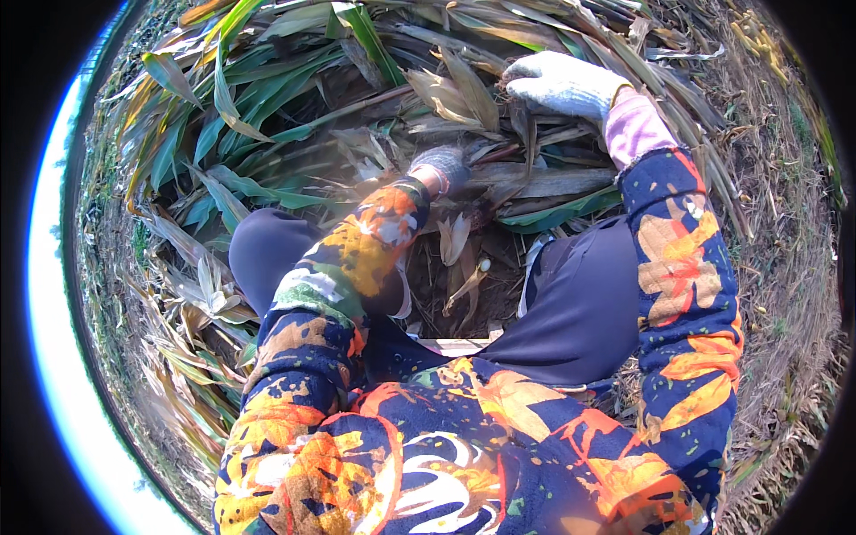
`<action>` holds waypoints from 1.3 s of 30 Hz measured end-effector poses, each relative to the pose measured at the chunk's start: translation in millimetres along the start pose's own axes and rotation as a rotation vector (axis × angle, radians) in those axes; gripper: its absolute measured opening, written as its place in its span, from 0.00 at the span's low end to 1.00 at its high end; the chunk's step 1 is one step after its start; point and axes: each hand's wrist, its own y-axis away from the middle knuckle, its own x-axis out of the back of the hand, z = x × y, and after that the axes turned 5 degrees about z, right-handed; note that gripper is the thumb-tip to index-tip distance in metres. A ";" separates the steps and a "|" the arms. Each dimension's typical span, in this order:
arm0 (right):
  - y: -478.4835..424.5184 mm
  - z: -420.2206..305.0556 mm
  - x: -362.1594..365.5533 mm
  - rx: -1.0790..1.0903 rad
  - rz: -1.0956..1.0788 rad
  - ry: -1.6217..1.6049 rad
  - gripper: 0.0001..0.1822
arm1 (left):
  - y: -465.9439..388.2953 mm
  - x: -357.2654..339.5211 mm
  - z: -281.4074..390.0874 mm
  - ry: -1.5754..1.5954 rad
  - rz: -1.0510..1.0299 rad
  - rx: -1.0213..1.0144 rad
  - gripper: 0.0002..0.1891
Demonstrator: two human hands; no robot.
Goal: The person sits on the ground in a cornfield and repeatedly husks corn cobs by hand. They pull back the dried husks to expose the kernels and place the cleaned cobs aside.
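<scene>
My left hand [445, 167], in a grey-looking knit glove and blurred, reaches low among the cut corn stalks between my knees. A reddish stalk [495, 154] runs close by its fingers; whether they grip it is hidden. Farther out and to the right, my right hand [565, 83] wears a white knit glove. Its fingers curl down at the dry leaves, and what lies under them cannot be made out. Just left of those fingertips is a dry, pale corn husk [461, 93], pointed and partly spread; whether an ear is inside does not show.
Green corn leaves [267, 107] heap up ahead and left. Bare soil [435, 287] between my feet bears a loose husk [455, 237] and a broken stalk piece with a pale end [485, 265]. Dry husks [210, 294] lie left of my knee; straw-littered ground [782, 267] stretches right.
</scene>
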 end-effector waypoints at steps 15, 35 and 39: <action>11.8 -4.3 -3.7 -0.055 -0.044 0.044 0.22 | 6.8 -98.0 -50.2 -0.055 0.023 0.111 0.17; 19.5 -55.0 13.7 -0.073 -0.180 -0.054 0.24 | -79.0 -106.3 -240.9 0.565 1.118 0.839 0.22; 23.4 -58.1 15.2 -0.095 -0.191 -0.081 0.24 | -50.8 -54.4 -228.5 0.815 0.841 0.882 0.24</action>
